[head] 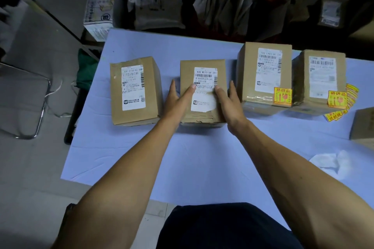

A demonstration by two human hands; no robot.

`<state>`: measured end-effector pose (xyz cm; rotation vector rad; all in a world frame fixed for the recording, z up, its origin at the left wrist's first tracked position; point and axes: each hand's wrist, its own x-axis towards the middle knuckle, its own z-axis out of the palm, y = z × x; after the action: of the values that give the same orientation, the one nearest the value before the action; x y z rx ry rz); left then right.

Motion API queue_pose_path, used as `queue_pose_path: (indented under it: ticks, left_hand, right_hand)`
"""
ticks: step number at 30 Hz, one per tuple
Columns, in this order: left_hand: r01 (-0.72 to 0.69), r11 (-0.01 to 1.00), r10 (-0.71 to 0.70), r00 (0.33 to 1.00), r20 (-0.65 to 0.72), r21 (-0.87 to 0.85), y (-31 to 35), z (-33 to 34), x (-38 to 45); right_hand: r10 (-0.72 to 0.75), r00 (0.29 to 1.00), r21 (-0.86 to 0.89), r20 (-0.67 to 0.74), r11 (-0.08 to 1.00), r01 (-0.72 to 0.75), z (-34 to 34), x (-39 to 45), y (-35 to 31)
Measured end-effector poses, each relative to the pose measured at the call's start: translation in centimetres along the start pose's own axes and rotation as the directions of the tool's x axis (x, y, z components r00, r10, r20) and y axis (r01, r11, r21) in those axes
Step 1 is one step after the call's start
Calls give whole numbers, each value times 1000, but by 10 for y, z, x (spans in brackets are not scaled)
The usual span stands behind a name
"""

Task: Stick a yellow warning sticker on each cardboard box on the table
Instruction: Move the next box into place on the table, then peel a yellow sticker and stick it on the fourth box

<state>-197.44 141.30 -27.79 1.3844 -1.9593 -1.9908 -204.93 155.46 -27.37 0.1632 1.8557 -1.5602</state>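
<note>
both hands (pixel 204 101) grip the second box (pixel 202 79).

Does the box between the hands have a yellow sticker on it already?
No. The box shows only a white label on top.

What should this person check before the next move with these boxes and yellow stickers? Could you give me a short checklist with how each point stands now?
1. Spare yellow stickers within reach, at the table's right side: ok.
2. Two right boxes already stickered, the tall box and the far-right box: ok.
3. Middle box stickered: not ok, none visible.
4. Far-left box stickered: not ok.
5. Middle box held steady, left hand and right hand gripping its sides: ok.
6. A hand free to pick up a sticker: not ok.
</note>
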Motion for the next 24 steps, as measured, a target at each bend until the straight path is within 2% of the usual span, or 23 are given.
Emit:
queue_pose_path:
  ticks: [3,6,13,19,24]
  left_hand:
    - [19,998,-14,998,68,-65,-11,1,13]
    - [19,994,-4,990,141,-105,-16,1,18]
    - [33,982,-5,988,153,-185,-7,1,8]
    - [-35,962,71,990,122,-272,17,-11,-35]
    - [-110,943,166,973,159,-316,30,-11,-88]
  right_hand:
    - [64,994,43,84,997,-68,-5,16,11]
    - [57,983,55,177,996,-68,-8,24,15]
    - [61,981,89,183,993,-78,-5,20,11]
    - [-48,978,108,203,994,27,-7,-18,-15]
    - [-130,971,140,199,985,104,-26,-79,-23]
